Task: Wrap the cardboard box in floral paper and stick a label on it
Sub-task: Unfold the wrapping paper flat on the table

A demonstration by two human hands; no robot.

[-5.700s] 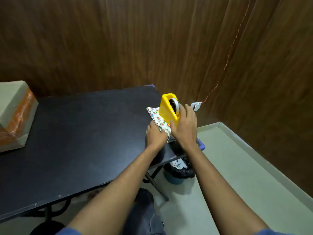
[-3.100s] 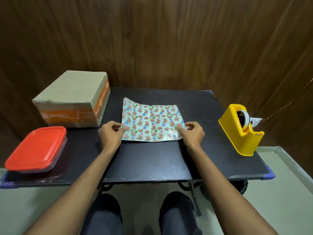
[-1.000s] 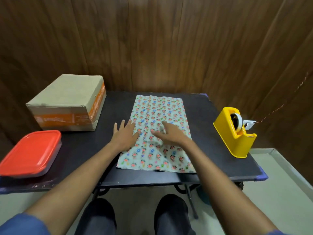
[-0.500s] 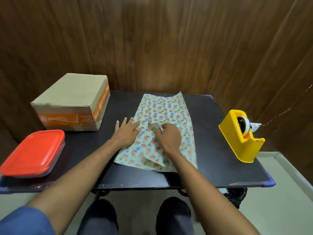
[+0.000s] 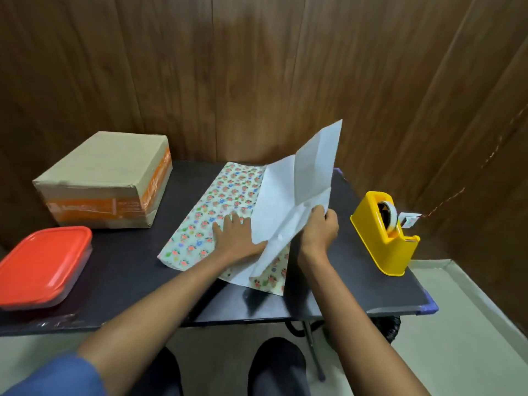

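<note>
The floral paper (image 5: pixel 217 212) is seen to be thin and creased, printed on one face and plain matt white on the underside, which is shown where a flap is lifted. The cardboard box (image 5: pixel 105 178) is presented as dull brown board with glossy orange tape, beside a smooth red plastic lid (image 5: pixel 43 264). A matt black table (image 5: pixel 128 270), a shiny yellow plastic tape dispenser (image 5: pixel 385 238) and grained wood wall panelling (image 5: pixel 257 67) are also seen.

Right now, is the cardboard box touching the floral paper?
Apart. The head view shows bare black table between the cardboard box and the floral paper.
</note>
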